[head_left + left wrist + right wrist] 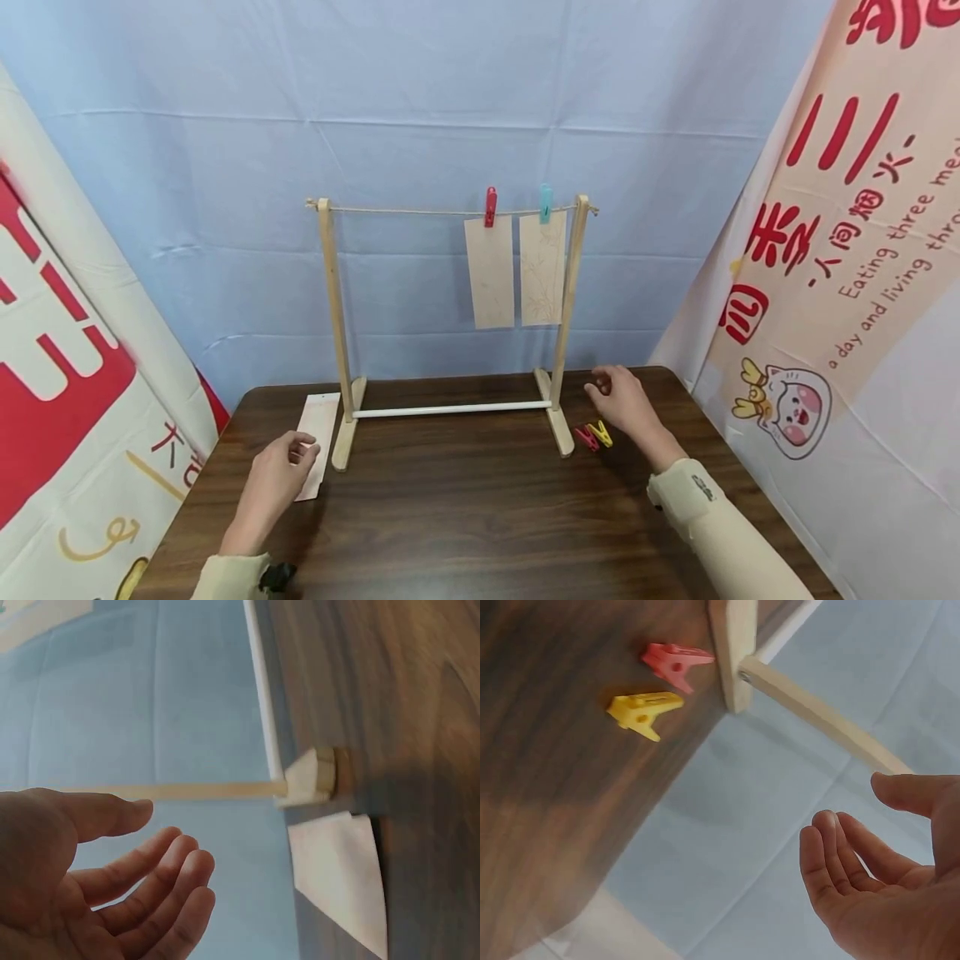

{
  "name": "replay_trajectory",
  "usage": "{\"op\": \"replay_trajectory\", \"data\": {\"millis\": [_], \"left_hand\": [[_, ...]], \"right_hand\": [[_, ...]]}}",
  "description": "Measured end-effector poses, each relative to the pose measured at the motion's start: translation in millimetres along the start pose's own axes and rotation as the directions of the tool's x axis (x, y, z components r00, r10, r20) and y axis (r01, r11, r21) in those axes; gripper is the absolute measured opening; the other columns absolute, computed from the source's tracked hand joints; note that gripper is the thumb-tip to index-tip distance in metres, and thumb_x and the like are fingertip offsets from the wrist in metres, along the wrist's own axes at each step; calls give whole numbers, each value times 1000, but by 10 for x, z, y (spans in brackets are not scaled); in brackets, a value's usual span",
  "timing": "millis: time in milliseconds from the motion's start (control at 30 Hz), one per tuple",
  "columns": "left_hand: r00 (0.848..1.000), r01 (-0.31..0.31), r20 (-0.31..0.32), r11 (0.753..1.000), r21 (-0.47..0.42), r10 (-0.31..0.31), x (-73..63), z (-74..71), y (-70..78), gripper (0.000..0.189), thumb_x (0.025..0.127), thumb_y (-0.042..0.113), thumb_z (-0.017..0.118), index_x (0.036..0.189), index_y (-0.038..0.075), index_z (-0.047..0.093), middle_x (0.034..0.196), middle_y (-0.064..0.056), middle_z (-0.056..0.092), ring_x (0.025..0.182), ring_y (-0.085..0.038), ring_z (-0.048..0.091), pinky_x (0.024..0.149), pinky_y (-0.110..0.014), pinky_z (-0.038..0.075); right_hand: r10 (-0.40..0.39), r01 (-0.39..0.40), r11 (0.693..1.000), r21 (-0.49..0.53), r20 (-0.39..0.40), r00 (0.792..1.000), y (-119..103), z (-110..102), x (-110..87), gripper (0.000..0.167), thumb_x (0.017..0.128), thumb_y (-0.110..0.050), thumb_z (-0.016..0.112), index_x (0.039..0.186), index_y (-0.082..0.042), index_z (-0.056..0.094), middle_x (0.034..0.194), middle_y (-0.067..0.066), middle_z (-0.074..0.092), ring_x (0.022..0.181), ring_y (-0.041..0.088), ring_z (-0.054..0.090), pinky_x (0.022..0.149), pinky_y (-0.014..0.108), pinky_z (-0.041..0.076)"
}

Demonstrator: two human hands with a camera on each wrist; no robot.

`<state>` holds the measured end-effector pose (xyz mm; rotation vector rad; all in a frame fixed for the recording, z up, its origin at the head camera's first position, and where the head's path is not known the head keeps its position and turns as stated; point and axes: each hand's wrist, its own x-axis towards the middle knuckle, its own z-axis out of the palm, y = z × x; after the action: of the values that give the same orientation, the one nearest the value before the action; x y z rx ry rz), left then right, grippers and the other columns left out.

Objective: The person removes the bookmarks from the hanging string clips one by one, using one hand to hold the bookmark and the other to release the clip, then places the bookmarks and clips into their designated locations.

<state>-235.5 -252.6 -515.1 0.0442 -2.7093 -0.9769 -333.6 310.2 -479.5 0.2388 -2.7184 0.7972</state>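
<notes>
My left hand [273, 475] hovers over the near end of a stack of pale paper cards [321, 421] at the table's left, fingers loosely bent with nothing between them. My right hand [624, 404] is raised beside the rack's right foot, relaxed and holding nothing. Close to it on the table lie a red clothespin [676, 663] and a yellow clothespin [643, 711]. On the rack's string [405, 211] hang two cards: one card [491, 275] under a red clothespin [491, 207], the other card [542, 271], with a faint plant drawing, under a teal clothespin [546, 204].
The wooden rack [336, 308] stands at the back of the dark wooden table [450, 517], with a white bar [450, 409] low between its posts. Behind it hangs a light blue cloth [420, 100]. Printed cloths [847, 250] flank the table on both sides.
</notes>
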Motion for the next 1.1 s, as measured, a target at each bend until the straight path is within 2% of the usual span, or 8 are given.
{"op": "replay_trajectory", "data": {"millis": [100, 267, 500, 733, 867, 1100], "left_hand": [[1000, -26, 0, 1000, -10, 26, 30, 38, 85, 21, 104, 17, 72, 116, -1, 73, 93, -8, 73, 86, -24, 69, 75, -43, 56], [997, -77, -11, 997, -29, 77, 74, 104, 206, 20, 105, 14, 70, 118, -1, 73, 96, -8, 74, 92, -27, 71, 85, -50, 58], [993, -117, 8, 988, -102, 119, 170, 191, 398, 24, 106, 13, 69, 126, 0, 71, 107, -11, 75, 104, -32, 72, 96, -53, 57], [989, -144, 16, 984, -107, 147, 267, 208, 540, 33, 107, 22, 70, 133, 2, 69, 118, -13, 74, 110, -33, 70, 97, -53, 56], [986, -167, 2, 979, -119, 168, 323, 233, 647, 37, 107, 26, 71, 136, 3, 68, 126, -16, 72, 116, -35, 69, 99, -54, 55], [972, -234, -32, 960, -154, 232, 395, 300, 871, 38, 105, 23, 73, 138, 3, 67, 127, -18, 72, 120, -39, 68, 104, -54, 54]], "right_hand": [[-24, 24, 1000, 8, -16, 1000, -55, -44, 32, 34, 103, -11, 71, 130, 10, 68, 107, 23, 67, 95, 36, 66, 85, 54, 56], [-38, 39, 999, 16, -18, 999, -155, -141, 58, 37, 104, -13, 71, 133, 9, 66, 110, 22, 66, 96, 34, 65, 86, 54, 56], [-101, 104, 994, 42, -60, 993, -316, -305, 108, 36, 104, -11, 71, 134, 8, 66, 111, 23, 65, 96, 35, 67, 86, 54, 57], [-164, 167, 986, 31, -79, 983, -543, -347, 183, 36, 105, -13, 71, 135, 7, 66, 113, 21, 66, 100, 35, 66, 90, 52, 57], [-214, 220, 975, 36, -114, 970, -672, -390, 241, 36, 104, -11, 72, 134, 7, 66, 110, 20, 66, 99, 37, 65, 89, 52, 56], [-311, 324, 945, 51, -176, 934, -846, -481, 387, 38, 102, -7, 73, 136, 8, 65, 111, 23, 65, 100, 36, 63, 90, 53, 56]]}}
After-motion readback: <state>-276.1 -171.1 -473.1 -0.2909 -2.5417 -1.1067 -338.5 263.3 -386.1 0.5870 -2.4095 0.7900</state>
